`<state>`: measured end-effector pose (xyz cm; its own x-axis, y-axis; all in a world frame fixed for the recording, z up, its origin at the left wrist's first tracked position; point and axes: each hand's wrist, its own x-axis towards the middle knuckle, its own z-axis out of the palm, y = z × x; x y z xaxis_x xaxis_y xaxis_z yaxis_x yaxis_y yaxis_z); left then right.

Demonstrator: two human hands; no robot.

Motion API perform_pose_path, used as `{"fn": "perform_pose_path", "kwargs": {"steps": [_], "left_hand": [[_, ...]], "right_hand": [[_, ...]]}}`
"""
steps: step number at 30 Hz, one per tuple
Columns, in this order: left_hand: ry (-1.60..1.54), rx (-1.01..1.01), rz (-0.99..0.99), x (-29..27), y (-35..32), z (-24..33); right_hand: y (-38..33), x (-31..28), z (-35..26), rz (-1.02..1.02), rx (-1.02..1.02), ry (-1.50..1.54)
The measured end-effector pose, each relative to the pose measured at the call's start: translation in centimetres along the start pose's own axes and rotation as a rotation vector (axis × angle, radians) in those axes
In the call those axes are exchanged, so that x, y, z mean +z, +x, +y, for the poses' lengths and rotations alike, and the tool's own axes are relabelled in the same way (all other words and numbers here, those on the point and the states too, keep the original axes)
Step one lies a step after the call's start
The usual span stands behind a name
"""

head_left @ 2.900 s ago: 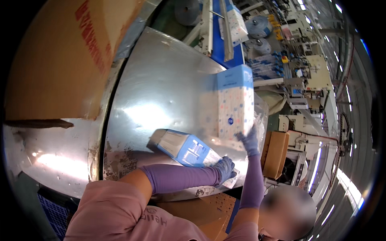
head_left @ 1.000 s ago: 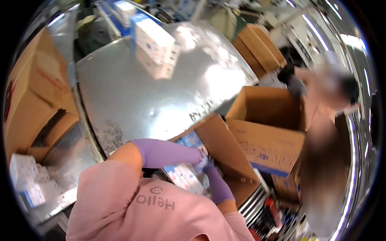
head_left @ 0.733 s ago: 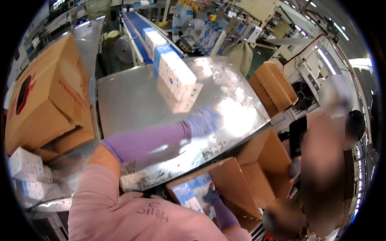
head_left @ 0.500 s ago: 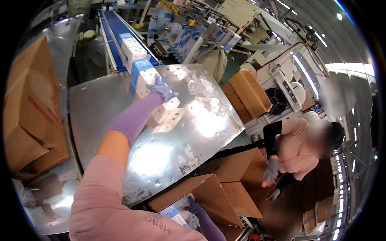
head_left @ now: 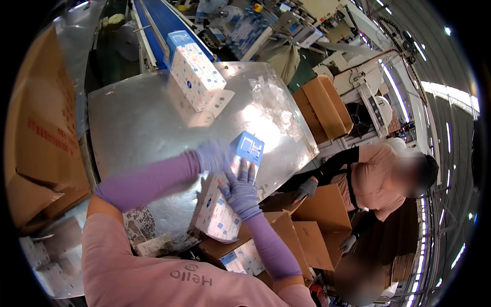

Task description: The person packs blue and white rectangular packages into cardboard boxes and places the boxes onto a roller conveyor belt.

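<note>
A long white pack (head_left: 217, 217) with a coloured pattern and a blue end lies at the near edge of the metal table (head_left: 148, 117). My gloved right hand (head_left: 241, 195) rests on top of it with fingers spread. My gloved left hand (head_left: 215, 156) is beside the pack's blue end, its fingers smeared by motion. Below the pack is an open cardboard carton (head_left: 281, 235); similar packs (head_left: 248, 258) show inside it, partly covered by my right forearm. Another such pack (head_left: 194, 71) lies at the far side of the table, by the conveyor.
A blue conveyor belt (head_left: 166, 20) meets the table's far edge. Large cartons (head_left: 46, 128) stand at left, and another carton (head_left: 319, 110) beyond the table's right edge. Crumpled clear film (head_left: 273, 105) lies on the table. A co-worker (head_left: 376, 184) handles an open carton (head_left: 325, 220) at right.
A pack has come across the table toward me with my left hand. My right hand has risen out of the carton onto that pack. Another pack has slid off the belt onto the table.
</note>
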<state>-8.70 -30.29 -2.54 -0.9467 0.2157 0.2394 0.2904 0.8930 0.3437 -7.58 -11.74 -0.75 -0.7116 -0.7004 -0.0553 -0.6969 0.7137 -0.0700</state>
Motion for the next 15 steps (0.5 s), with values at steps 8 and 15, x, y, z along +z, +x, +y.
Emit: {"fn": "perform_pose_path", "kwargs": {"steps": [8,15], "left_hand": [[0.12,-0.709,0.092,-6.5,10.4,-13.5],[0.34,-0.106,-0.345,-5.7,5.3,-8.8]], "right_hand": [[0.0,1.4,0.6,0.119,-0.037,0.019],[1.2,0.9,2.2,0.177,0.405,0.65]]}}
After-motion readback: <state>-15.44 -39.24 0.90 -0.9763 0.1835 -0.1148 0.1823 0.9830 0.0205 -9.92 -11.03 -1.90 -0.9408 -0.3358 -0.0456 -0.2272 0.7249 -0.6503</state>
